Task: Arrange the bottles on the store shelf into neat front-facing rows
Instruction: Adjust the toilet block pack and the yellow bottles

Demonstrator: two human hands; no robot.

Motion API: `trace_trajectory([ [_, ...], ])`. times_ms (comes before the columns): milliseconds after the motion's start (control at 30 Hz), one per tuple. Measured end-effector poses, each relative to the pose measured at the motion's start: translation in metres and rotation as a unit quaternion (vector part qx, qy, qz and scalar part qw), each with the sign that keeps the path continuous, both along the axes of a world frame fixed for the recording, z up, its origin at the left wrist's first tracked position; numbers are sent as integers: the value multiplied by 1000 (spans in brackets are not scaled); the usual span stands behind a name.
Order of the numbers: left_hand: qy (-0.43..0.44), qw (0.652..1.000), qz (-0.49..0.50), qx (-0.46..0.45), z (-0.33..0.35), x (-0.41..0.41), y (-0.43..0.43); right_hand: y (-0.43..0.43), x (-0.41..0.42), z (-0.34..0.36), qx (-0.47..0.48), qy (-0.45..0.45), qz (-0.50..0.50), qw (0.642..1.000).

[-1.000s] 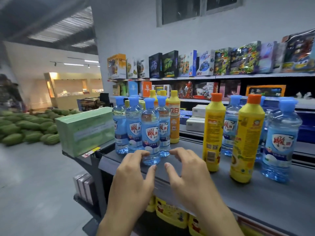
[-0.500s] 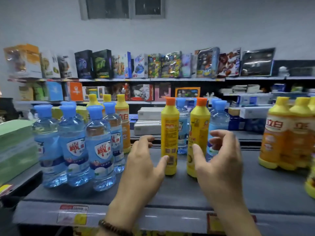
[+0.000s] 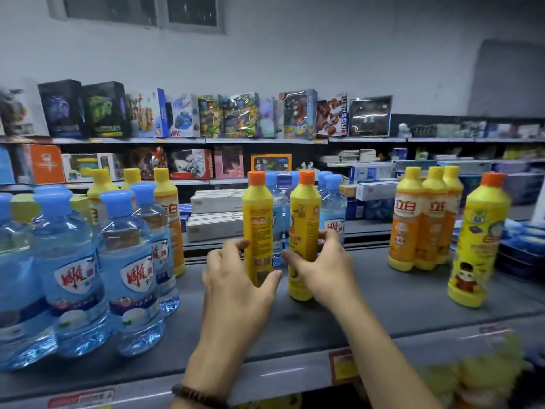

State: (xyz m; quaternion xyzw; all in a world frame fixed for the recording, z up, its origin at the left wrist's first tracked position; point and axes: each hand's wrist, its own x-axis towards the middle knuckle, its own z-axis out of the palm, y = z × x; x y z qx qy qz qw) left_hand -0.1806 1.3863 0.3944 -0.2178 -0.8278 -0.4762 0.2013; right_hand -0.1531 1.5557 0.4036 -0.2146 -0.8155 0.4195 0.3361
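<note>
The left hand (image 3: 236, 281) is clamped round the lower half of a tall yellow plastic bottle with an orange cap (image 3: 257, 219). Its thumb lies across the front and its fingers curl round the left side. Just beside it, the right hand (image 3: 323, 267) grips a second yellow orange-capped bottle (image 3: 305, 219), thumb on the front and fingers round the right side. Both bottles stand upright with a narrow gap between them, in the middle of the flat grey store shelf (image 3: 383, 305). A dark beaded bracelet (image 3: 197, 395) sits on the left wrist.

Just behind the held pair stand a few rear blue-capped water bottles (image 3: 334, 214). Off to the left, a tight group of clear water bottles with blue caps and red-and-white labels (image 3: 126, 276) stands near the shelf's front edge, labels facing out. Behind that group are some left orange-yellow bottles with yellow caps (image 3: 169, 214).

To the right, well apart from the hands, a cluster of orange-yellow yellow-capped bottles (image 3: 421, 228) runs back in a line, labels forward. Further right a lone yellow bottle with an orange cap (image 3: 477, 246) stands by itself. It is blurred and seems to lean a little.

A red price tag (image 3: 342, 367) sits on the shelf's front lip. Across the aisle, boxed toys (image 3: 236, 116) line the far shelves.
</note>
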Motion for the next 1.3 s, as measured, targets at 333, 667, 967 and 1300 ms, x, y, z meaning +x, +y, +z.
trace_trajectory([
  [333,-20,994,-105,29,-8,14,16,18,13,14,-78,25,106,991],
  [667,-70,945,-296,118,1,45,82,40,94,36,-72,75,109,989],
  [967,-51,913,-362,181,-9,127,186,115,186,29,17,94,-41,995],
  [1300,109,965,-234,50,-16,162,268,238,248,33,19,79,-46,996],
])
